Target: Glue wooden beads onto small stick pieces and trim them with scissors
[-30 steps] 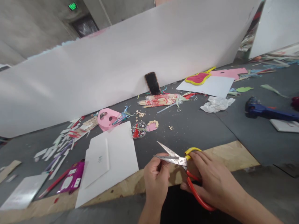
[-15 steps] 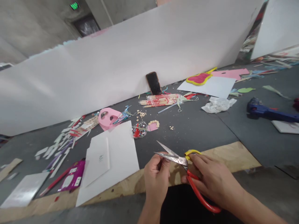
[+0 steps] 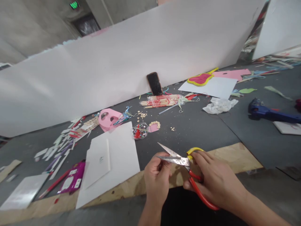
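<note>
Left hand [image 3: 157,179]: fingers curled, tips partly hidden by the lower blade; cannot tell whether they grip anything.

Scissors [image 3: 184,161], one pair, red and yellow handles: in the air over the near edge of the counter [image 3: 190,133], between the hands. Long axis slanting from the left hand down to the lower right; blades parted, tips pointing left and slightly away from the wearer.

Right hand [image 3: 216,177]: grasping the scissors by the handles, thumb at the red loop, fingers at the yellow.

Change from half a second earlier: blades slightly wider apart, red loop a little higher; articles on the counter unmoved.

Counter, dark grey, with a brown strip [image 3: 235,157] along the near edge. Left to right: purple packet [image 3: 74,180]; white paper [image 3: 125,146]; pink cutout [image 3: 105,124]; clear container [image 3: 140,133] with red bits; pink piece [image 3: 153,127] edged with beige bits; phone [image 3: 154,84], leaning; wrapped sticks [image 3: 162,101]; crumpled tissue [image 3: 219,106]; blue tool [image 3: 272,113].

Room: concrete wall [image 3: 35,31] with lit green sign [image 3: 74,4], upper left; long white panel [image 3: 117,62] behind the counter.
</note>
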The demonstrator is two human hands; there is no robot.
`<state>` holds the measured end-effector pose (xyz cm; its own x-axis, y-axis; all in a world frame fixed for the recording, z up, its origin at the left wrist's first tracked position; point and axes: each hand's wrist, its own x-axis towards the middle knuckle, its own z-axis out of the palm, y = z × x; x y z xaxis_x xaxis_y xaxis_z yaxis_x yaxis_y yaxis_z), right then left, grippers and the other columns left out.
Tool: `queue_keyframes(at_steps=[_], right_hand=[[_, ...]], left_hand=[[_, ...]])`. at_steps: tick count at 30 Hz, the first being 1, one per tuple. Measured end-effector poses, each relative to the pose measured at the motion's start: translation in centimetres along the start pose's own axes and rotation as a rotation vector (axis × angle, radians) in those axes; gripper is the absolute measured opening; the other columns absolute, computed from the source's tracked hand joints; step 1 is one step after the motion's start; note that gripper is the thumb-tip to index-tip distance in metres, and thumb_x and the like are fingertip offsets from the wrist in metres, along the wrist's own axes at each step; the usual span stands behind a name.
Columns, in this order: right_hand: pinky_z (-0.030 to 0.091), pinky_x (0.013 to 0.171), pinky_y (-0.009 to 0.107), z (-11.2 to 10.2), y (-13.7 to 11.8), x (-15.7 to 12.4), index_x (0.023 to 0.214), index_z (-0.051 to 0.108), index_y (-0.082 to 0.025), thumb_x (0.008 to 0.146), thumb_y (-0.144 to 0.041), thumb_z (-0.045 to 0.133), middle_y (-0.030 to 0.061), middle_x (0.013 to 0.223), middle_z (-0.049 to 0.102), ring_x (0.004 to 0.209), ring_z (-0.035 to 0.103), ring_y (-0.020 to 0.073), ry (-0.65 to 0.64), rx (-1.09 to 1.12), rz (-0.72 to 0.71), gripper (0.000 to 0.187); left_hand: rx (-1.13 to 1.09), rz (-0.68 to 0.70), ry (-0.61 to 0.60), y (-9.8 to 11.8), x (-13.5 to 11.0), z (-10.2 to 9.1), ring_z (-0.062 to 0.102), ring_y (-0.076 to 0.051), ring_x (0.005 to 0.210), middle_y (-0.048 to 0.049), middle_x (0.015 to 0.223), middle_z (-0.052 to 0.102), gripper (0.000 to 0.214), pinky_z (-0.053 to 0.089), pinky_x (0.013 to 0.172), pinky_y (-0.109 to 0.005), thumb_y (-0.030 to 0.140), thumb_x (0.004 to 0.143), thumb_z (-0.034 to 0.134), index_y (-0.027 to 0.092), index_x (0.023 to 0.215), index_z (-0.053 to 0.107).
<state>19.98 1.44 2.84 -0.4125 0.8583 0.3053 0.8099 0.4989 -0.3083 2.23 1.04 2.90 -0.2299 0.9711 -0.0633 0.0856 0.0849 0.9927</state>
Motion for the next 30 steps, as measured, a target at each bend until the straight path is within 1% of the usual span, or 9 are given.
queue_keyframes(at_steps=[5, 9, 12, 17, 20, 24, 27, 29, 30], right_hand=[[0.051, 0.063, 0.037, -0.1, -0.2, 0.3, 0.089, 0.053, -0.016, 0.072, -0.045, 0.061, 0.0125, 0.088, 0.064, 0.081, 0.063, 0.0275, -0.032, 0.002, -0.005, 0.034], [0.052, 0.066, 0.037, 0.0, -0.1, 0.2, 0.093, 0.054, -0.016, 0.071, -0.045, 0.063, 0.0121, 0.089, 0.064, 0.083, 0.063, 0.0274, -0.039, 0.002, -0.002, 0.037], [0.052, 0.066, 0.036, 0.2, 0.1, 0.0, 0.096, 0.055, -0.015, 0.074, -0.044, 0.061, 0.0124, 0.09, 0.065, 0.082, 0.064, 0.0264, -0.029, -0.014, -0.006, 0.037], [0.054, 0.065, 0.035, 0.3, 0.4, -0.1, 0.102, 0.056, -0.012, 0.075, -0.036, 0.061, 0.0136, 0.093, 0.068, 0.081, 0.066, 0.0263, -0.021, -0.058, -0.036, 0.037], [0.053, 0.061, 0.034, 0.2, 0.4, 0.0, 0.098, 0.058, -0.013, 0.078, -0.038, 0.058, 0.0129, 0.087, 0.069, 0.075, 0.066, 0.0251, -0.018, -0.047, -0.039, 0.031], [0.051, 0.055, 0.033, 0.1, 0.7, 0.0, 0.09, 0.058, -0.015, 0.08, -0.037, 0.055, 0.0115, 0.08, 0.069, 0.069, 0.067, 0.0248, -0.069, -0.043, 0.007, 0.024], [0.052, 0.058, 0.034, 0.2, 1.0, -0.1, 0.096, 0.057, -0.014, 0.078, -0.041, 0.058, 0.0114, 0.083, 0.069, 0.072, 0.067, 0.0255, -0.089, -0.037, 0.042, 0.033], [0.052, 0.061, 0.035, 0.2, 1.2, -0.3, 0.1, 0.056, -0.014, 0.076, -0.046, 0.06, 0.0117, 0.086, 0.068, 0.075, 0.066, 0.026, -0.088, -0.034, 0.056, 0.04], [0.052, 0.061, 0.035, 0.1, 1.2, -0.3, 0.1, 0.055, -0.015, 0.076, -0.047, 0.061, 0.0117, 0.088, 0.068, 0.076, 0.066, 0.026, -0.089, -0.033, 0.061, 0.04]], left_hand=[[-0.006, -0.005, -0.025, -0.2, 0.1, 0.0, 0.045, -0.008, 0.045, 0.0042, 0.051, 0.05, 0.012, 0.036, 0.045, -0.018, 0.026, 0.077, 0.06, 0.015, 0.076, 0.066], [-0.052, -0.027, -0.051, -0.3, 0.1, 0.1, 0.041, -0.007, 0.042, 0.0047, 0.049, 0.047, 0.015, 0.033, 0.042, -0.018, 0.028, 0.079, 0.059, 0.014, 0.078, 0.065], [-0.019, -0.027, -0.066, -0.1, 0.0, 0.0, 0.041, -0.008, 0.042, 0.0051, 0.048, 0.046, 0.018, 0.033, 0.042, -0.018, 0.031, 0.081, 0.058, 0.014, 0.08, 0.064], [0.036, -0.003, -0.088, 0.5, 0.0, 0.1, 0.044, -0.009, 0.045, 0.0047, 0.05, 0.047, 0.02, 0.035, 0.044, -0.018, 0.033, 0.083, 0.056, 0.015, 0.081, 0.064], [0.03, -0.003, -0.089, 0.5, 0.0, 0.3, 0.044, -0.009, 0.045, 0.0043, 0.052, 0.047, 0.021, 0.035, 0.045, -0.019, 0.035, 0.083, 0.056, 0.015, 0.08, 0.063], [0.005, -0.027, -0.102, 0.7, 0.0, 0.5, 0.043, -0.009, 0.046, 0.0044, 0.053, 0.047, 0.024, 0.035, 0.045, -0.018, 0.038, 0.083, 0.056, 0.015, 0.08, 0.063], [-0.021, -0.048, -0.125, 0.9, 0.0, 0.8, 0.047, -0.009, 0.051, 0.0024, 0.06, 0.054, 0.022, 0.04, 0.05, -0.019, 0.036, 0.081, 0.06, 0.015, 0.086, 0.063], [-0.016, -0.056, -0.1, 0.9, 0.0, 0.9, 0.049, -0.009, 0.054, 0.001, 0.065, 0.058, 0.021, 0.042, 0.052, -0.019, 0.035, 0.08, 0.062, 0.015, 0.089, 0.063], [-0.002, -0.052, -0.077, 0.8, 0.0, 1.0, 0.049, -0.009, 0.054, 0.001, 0.065, 0.058, 0.021, 0.042, 0.052, -0.019, 0.034, 0.079, 0.062, 0.016, 0.088, 0.063]])
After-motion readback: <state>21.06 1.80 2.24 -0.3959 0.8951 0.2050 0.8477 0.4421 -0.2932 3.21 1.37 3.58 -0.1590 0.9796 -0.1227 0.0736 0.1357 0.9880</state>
